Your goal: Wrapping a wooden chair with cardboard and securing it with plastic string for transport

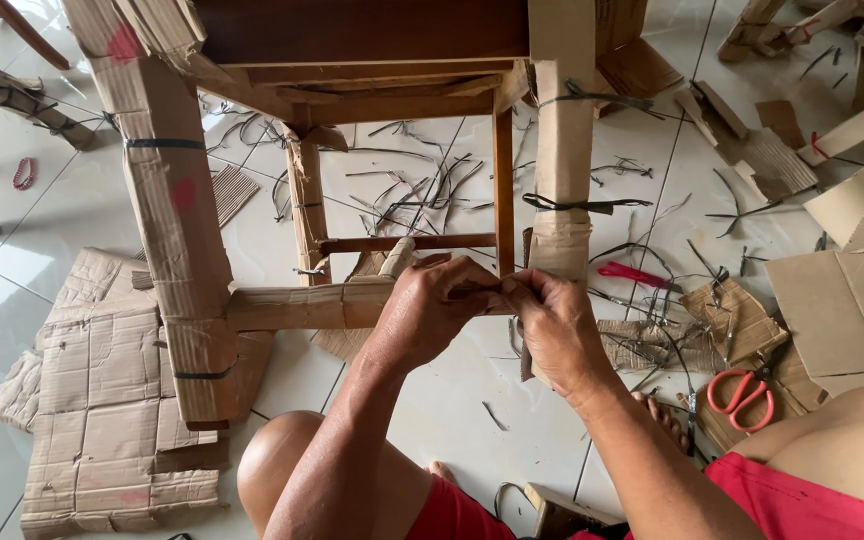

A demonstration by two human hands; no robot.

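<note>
scissors (742, 395) with orange handles, cardboard scraps (102, 400) and cut straps litter the tiled floor. left hand (432, 300) and right hand (547, 320), fingers closed, pinch cardboard wrapping (302, 305) on a wooden chair's (372, 40) lower rail.

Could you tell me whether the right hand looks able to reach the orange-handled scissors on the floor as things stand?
Probably yes: the scissors lie in the open on cardboard scraps to the right of the right hand, nothing covering them, though that hand is busy on the chair rail.

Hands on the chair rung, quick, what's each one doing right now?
Left hand: closed around the cardboard wrap on the chair's lower rung.
Right hand: closed, pinching the same wrap's end.
</note>
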